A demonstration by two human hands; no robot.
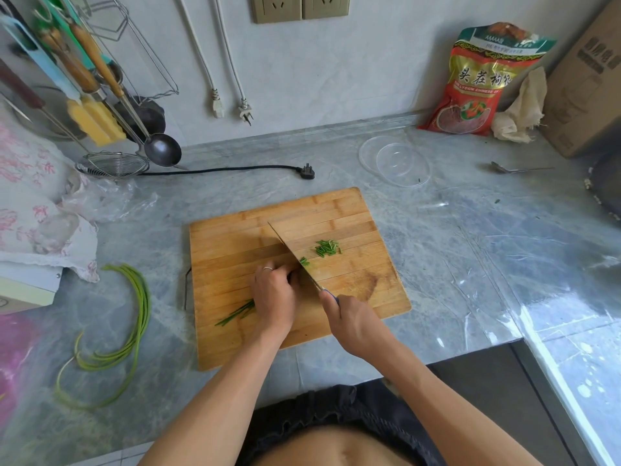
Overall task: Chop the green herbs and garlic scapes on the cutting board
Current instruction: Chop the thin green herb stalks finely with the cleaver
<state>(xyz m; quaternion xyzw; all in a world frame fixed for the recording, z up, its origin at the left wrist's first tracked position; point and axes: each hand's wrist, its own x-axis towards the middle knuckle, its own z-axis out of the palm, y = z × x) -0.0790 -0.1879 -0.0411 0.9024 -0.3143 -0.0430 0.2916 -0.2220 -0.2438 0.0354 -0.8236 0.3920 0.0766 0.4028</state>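
Two bare hands work over a wooden cutting board [235, 237] on the grey bench [453, 237]: the right hand [353, 322] has its grip closed around a knife [292, 255], the left hand [274, 290] curls over green herbs [235, 314]. Chopped pieces [327, 247] lie beyond the blade. Garlic scapes [134, 331] wait well left of the board.

A grey marbled surface [437, 237] runs to a pale grey wall [336, 68]; two beige sockets [300, 6] sit high on that wall, with two white cords [215, 62] hanging below them, their plugs loose; a wire rack [111, 38] of utensils stands at the left; a cardboard box [588, 89] fills the right corner; bright light glares off the surface's near right edge; a black cord [228, 169] lies across the surface.
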